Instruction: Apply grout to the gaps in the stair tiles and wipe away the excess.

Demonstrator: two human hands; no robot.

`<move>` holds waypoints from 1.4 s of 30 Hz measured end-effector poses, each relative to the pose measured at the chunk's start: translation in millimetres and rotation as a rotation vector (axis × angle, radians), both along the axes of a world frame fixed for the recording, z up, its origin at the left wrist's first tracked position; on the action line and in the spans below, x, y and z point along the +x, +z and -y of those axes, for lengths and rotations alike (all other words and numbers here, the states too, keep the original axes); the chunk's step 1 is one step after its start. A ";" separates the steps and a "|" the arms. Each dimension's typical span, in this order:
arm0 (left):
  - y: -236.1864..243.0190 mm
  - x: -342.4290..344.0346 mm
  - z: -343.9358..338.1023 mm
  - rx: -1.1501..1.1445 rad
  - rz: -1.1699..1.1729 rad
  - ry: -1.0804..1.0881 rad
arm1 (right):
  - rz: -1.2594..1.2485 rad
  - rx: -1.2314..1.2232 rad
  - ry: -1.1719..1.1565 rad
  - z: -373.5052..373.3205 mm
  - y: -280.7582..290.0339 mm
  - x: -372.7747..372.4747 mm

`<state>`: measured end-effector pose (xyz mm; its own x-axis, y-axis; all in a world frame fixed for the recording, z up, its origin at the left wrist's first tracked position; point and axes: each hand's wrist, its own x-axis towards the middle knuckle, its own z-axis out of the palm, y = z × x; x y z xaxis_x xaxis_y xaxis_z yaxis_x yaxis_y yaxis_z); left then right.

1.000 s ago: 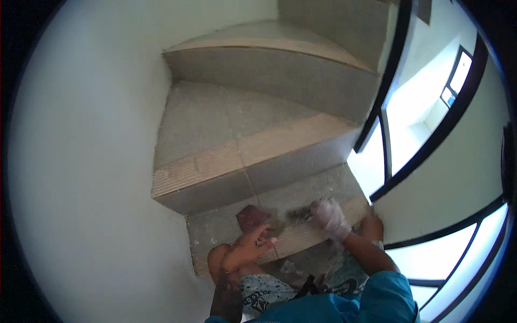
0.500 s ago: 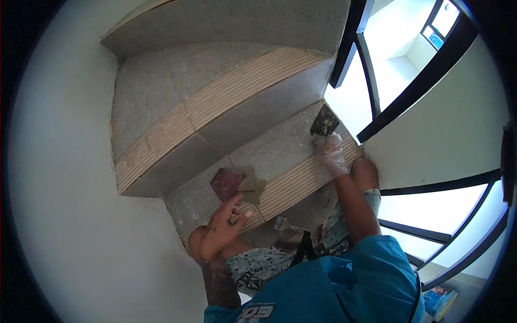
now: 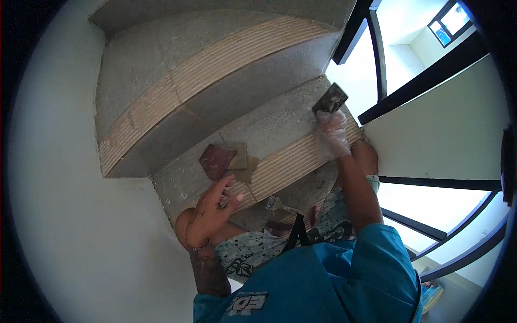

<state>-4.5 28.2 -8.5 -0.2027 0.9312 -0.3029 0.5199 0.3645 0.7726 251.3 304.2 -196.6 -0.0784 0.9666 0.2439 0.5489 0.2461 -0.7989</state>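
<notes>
One dark pad point(image 3: 330, 97) | long axis up-right | right grip point(image 3: 333, 129) clasps near end | left grip point(image 3: 211, 209) half-open, empty

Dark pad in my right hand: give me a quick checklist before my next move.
1. Dark pad held: ok, in the right hand.
2. Right hand gloved: ok, clear glove.
3. Left hand gloved: not ok, bare.
4. Left hand off the red piece: cannot tell, very close.
5. Step free of marks: not ok, pale specks near the wall.
6. Brush out of both hands: ok, lying lower down.
</notes>
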 end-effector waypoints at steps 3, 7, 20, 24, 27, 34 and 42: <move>-3.0 -3.1 3.8 0.029 0.029 0.002 | 0.133 0.008 0.023 3.0 0.5 -6.0; -9.5 -6.8 8.3 0.040 0.003 -0.019 | 0.176 -0.036 0.014 4.6 31.2 -10.3; -4.6 2.0 -2.4 0.021 -0.010 -0.017 | 0.141 0.102 -0.012 -7.0 1.7 -2.7; -15.1 -6.4 7.3 0.012 0.040 -0.009 | 0.105 -0.031 -0.006 11.2 22.5 -24.5; -11.1 -0.5 1.6 0.040 0.006 -0.012 | 0.190 0.059 -0.007 -4.6 1.0 -7.1; -8.7 2.7 2.8 0.045 -0.031 -0.014 | 0.180 0.036 0.066 -1.3 7.7 -11.4; -8.1 3.9 5.6 0.071 -0.027 -0.012 | 0.342 0.171 0.140 0.0 20.4 -7.6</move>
<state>-0.6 22.6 -16.6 -0.1987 0.9526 -0.2303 0.5448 0.3027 0.7820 243.7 304.2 -176.3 -0.3108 0.8885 0.3377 0.7276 0.4510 -0.5169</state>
